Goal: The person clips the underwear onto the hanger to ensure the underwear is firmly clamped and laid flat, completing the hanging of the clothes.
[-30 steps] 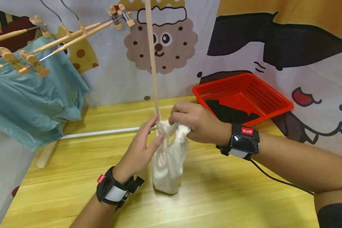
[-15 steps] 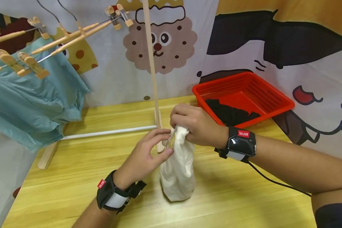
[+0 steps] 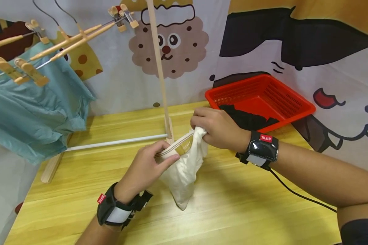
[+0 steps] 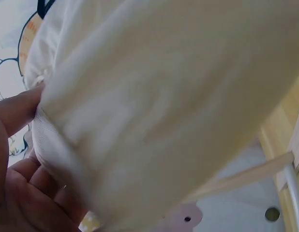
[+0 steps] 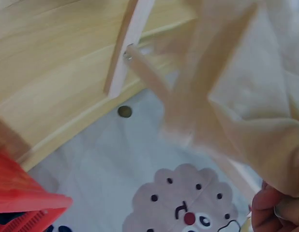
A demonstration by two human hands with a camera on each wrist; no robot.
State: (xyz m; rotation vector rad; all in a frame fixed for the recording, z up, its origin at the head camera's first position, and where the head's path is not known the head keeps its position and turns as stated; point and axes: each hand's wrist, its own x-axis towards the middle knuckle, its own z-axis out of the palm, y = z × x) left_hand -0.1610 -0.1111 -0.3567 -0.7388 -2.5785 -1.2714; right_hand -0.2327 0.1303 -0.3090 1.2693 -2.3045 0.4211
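Both hands hold a cream-white cloth garment (image 3: pixel 184 170) above the yellow wooden surface (image 3: pixel 233 211), just in front of the foot of a thin wooden upright pole (image 3: pixel 157 68). The left hand (image 3: pixel 147 166) pinches one end of the garment's banded edge between thumb and curled fingers, and the right hand (image 3: pixel 216 127) has its fingers curled round the bunched cloth at the other end. A tan label (image 3: pixel 185 147) shows on the band stretched between the two hands. The rest of the garment hangs down in a loose point whose tip is at or just above the surface; whether it touches cannot be told.

In the left wrist view the cloth (image 4: pixel 164 106) fills nearly the whole picture, with the left fingers (image 4: pixel 23 188) pressed against its folded edge. In the right wrist view the cloth (image 5: pixel 246 96) hangs blurred and a right fingertip (image 5: pixel 280 210) shows at the lower corner.

Each wrist wears a black strap-on camera band (image 3: pixel 262 149). A white rod (image 3: pixel 116 141) runs along the surface from the pole's foot. To the right stands a red plastic basket (image 3: pixel 294 102) with dark clothing (image 3: pixel 248 119) in it. At the left, a teal garment (image 3: pixel 27 109) hangs from wooden clip hangers (image 3: pixel 21 69). A cartoon-printed backdrop (image 3: pixel 168 44) stands behind.
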